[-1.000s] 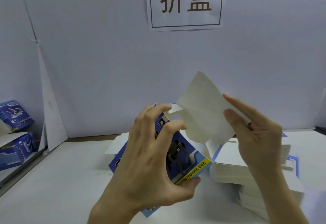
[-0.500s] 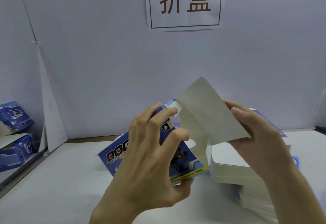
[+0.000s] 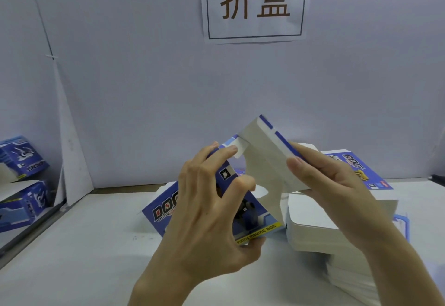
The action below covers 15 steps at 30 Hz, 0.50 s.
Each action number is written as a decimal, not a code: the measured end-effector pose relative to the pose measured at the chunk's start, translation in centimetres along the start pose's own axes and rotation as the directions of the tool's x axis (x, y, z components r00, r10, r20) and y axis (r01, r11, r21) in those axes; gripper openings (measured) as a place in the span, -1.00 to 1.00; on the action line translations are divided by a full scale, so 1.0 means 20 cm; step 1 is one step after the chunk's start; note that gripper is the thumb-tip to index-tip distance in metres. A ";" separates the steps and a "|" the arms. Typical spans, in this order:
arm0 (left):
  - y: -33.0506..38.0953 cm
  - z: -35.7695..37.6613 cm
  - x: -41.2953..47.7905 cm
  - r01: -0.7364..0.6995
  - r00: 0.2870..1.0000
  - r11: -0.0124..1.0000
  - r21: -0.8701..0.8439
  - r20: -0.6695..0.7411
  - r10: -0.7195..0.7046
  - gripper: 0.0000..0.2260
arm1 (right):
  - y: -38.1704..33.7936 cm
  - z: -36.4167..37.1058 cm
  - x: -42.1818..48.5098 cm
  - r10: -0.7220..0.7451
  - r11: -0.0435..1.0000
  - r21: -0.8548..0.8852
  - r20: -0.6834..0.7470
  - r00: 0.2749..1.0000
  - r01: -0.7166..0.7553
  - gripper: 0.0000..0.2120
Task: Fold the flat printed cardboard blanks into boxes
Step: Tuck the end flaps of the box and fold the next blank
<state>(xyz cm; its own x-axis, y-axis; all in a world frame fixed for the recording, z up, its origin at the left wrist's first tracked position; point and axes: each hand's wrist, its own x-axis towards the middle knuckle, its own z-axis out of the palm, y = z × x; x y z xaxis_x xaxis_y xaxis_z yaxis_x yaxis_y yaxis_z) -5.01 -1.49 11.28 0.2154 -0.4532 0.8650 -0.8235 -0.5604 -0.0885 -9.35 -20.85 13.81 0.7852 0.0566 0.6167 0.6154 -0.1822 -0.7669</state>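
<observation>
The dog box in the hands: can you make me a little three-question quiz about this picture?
1. True or false: the left hand holds the dog box by its printed blue side.
2. What does the right hand grip?
A. the wall sign
B. the box's big white flap
C. a finished box
3. Fill in: the stack of flat blanks lies on the table under the ____ hand.

Key: 1 true; 2 B; 3 right.
</observation>
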 end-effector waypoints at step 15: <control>-0.04 -0.04 0.00 0.005 0.999 0.999 0.042 -0.046 -0.003 -0.45 | 0.01 0.06 -0.01 -0.051 0.903 -0.421 0.097 0.994 0.088 -0.52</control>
<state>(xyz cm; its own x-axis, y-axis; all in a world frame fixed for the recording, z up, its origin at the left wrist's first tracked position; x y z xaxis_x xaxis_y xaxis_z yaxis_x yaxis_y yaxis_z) -4.75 -0.59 11.79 0.1935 -0.4191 0.8871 -0.7995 -0.5914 -0.1050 -9.37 -19.66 13.30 0.7556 0.1611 0.6349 0.5954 -0.5730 -0.5632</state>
